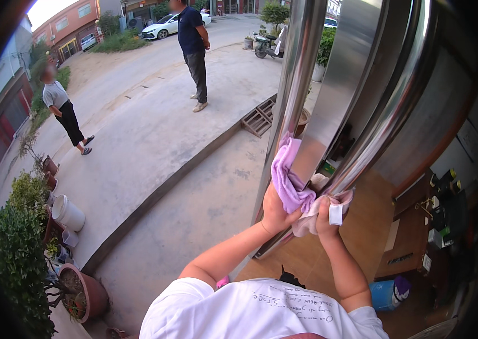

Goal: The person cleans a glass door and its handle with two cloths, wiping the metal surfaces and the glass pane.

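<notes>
My left hand (275,210) is closed on a purple cloth (288,169), pressing it around the lower part of the left shiny metal tube (295,73). My right hand (326,219) grips a pale pink cloth (306,224) with a white tag, wrapped against the right metal tube (388,121). Between the tubes stands the flat metal edge of a door (343,73). Both wrists are close together, and the cloths nearly meet. Folds of cloth hide some of my fingertips.
Outside, a person in a dark shirt (192,34) and another in a grey top (58,99) stand on the concrete. Potted plants (83,294) and a white bucket (68,213) line the left. A concrete step edge (154,200) crosses outside. Indoors are a wooden cabinet (411,248) and blue bucket (383,295).
</notes>
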Tool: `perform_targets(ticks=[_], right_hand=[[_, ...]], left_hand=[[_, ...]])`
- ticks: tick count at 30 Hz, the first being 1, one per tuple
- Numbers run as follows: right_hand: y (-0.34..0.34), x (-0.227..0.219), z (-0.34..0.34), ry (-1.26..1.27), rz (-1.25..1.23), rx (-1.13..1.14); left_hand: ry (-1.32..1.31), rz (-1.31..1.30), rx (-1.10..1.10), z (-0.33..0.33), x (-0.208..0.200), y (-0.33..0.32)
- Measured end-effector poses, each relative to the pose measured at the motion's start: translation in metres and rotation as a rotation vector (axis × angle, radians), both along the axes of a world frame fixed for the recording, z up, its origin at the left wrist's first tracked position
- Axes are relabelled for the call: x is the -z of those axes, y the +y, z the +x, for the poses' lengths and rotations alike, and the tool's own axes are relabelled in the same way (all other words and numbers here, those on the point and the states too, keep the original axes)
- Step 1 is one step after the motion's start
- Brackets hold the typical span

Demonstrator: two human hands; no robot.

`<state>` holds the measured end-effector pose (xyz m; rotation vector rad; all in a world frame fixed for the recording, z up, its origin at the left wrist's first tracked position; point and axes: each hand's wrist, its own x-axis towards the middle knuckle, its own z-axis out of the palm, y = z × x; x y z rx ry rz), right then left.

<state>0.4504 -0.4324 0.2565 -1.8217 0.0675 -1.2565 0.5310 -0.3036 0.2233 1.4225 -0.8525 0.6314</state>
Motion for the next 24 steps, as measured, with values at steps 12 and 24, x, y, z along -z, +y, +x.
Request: perform_targets(ticks=[12,24], right_hand=[[-0.012,0.019,0.001,0.016,-0.122,0.124],[-0.012,0.026,-0.004,0.07,-0.026,0.034]], left_hand=[[-0.205,0.121,-0.119,-0.008,0.055,0.005],[0.0,0.265,-0.028,-0.006,-0.026,0.032]])
